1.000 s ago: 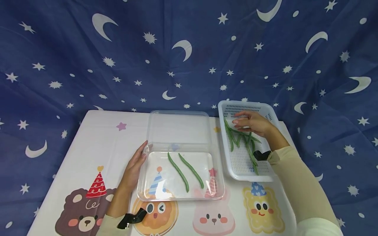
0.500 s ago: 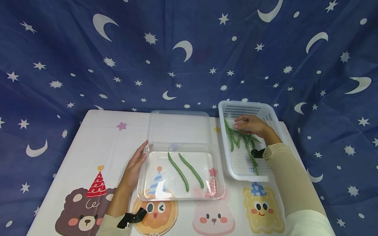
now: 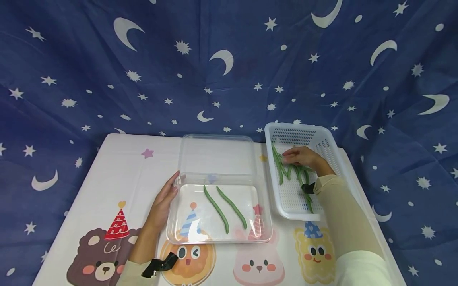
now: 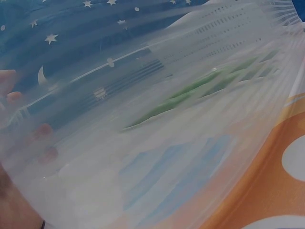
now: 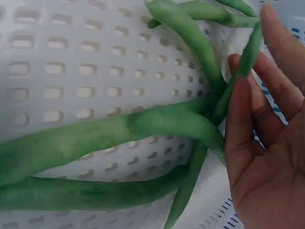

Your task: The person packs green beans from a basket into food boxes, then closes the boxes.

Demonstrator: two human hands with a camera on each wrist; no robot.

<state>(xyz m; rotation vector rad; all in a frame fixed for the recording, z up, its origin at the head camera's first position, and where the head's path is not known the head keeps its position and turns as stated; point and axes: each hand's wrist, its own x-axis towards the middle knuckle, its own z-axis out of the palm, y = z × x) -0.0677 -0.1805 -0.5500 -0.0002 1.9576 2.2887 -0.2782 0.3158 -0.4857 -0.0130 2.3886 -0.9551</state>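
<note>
My left hand (image 3: 162,204) holds the left side of a clear plastic container (image 3: 219,241), its fingers at the far-left corner. Two green beans (image 3: 231,206) lie apart inside it, side by side and slanting. Through the blurred plastic in the left wrist view, fingertips (image 4: 44,131) show at the left. Over on the right, my right hand (image 3: 304,157) is down inside a white perforated basket (image 3: 280,206) that has several green beans. In the right wrist view its thumb and fingers pinch a thin green bean (image 5: 248,55), while other beans (image 5: 109,129) cross beside the hand.
A clear plastic lid (image 3: 216,153) lies flat behind the container. The basket stands close to the container's right side, at the back right of the table. A cartoon-print cloth (image 3: 143,174) covers the table, and a blue star-and-moon curtain (image 3: 243,111) hangs directly behind.
My right hand has lowered among the beans in the basket, and its fingers have closed on one. The left hand, the container and the two beans in it have stayed put.
</note>
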